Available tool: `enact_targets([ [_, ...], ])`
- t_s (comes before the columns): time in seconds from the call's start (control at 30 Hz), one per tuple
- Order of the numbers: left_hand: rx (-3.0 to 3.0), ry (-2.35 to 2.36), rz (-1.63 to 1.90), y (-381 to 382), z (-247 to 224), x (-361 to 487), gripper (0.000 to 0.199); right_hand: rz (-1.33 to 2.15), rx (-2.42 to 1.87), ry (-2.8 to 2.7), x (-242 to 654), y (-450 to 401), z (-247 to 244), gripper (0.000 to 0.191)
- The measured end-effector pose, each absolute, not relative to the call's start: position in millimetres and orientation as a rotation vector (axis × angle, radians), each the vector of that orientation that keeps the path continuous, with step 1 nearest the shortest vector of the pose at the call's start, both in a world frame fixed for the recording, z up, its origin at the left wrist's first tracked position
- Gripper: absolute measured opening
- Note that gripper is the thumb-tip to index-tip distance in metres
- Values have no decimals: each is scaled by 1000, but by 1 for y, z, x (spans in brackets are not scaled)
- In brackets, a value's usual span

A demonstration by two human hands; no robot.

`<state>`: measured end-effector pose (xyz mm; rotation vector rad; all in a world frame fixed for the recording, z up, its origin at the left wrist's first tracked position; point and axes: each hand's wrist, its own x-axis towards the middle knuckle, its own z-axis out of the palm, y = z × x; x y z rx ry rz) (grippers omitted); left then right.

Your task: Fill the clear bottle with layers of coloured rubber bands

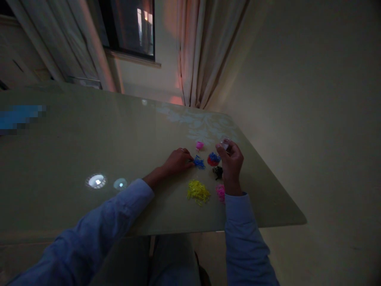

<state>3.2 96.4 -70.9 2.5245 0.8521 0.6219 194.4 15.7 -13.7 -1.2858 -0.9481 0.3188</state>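
Five little colored piles plus a blue-topped red one sit on the counter [143, 139] around your hands, with your left fingers [192, 161] at the blue pile [199, 162] above the yellow pile [198, 192], grip unclear, and your right fingers [224, 147] pinching a clear piece [225, 143].

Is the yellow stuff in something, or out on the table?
Out: the yellow pieces lie in a loose heap right on the table.
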Motion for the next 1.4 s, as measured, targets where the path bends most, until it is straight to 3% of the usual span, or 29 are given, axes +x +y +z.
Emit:
enact_targets([
  [0.23, 2417, 722, 650, 105, -68, -9, 38, 319, -1300, -938, 195, 16, -14, 47],
  [0.57, 2613, 790, 505, 99, -63, -12, 37, 313, -1303, -950, 196, 17, -15, 45],
  [0.97, 2660, 971, 567, 81, -60, 3, 40, 332, -1284, -947, 193, 18, -15, 43],
  [1.4, 2708, 921, 526, 84, -60, 9, 24, 332, -1294, -944, 192, 17, -14, 44],
])
